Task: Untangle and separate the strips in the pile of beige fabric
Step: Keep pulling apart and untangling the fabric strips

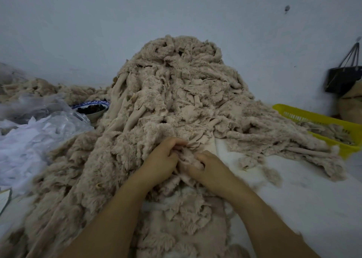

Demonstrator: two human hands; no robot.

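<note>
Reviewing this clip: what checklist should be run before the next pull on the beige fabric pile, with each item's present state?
1. Left hand grips the beige fabric pile: ok.
2. Right hand grips it beside the left: ok.
3. Single strip isolated between the fingers: cannot tell.
4. Bare white table at right for laying strips: ok.
5. Yellow basket clear of the pile: not ok, fabric drapes into it.
</note>
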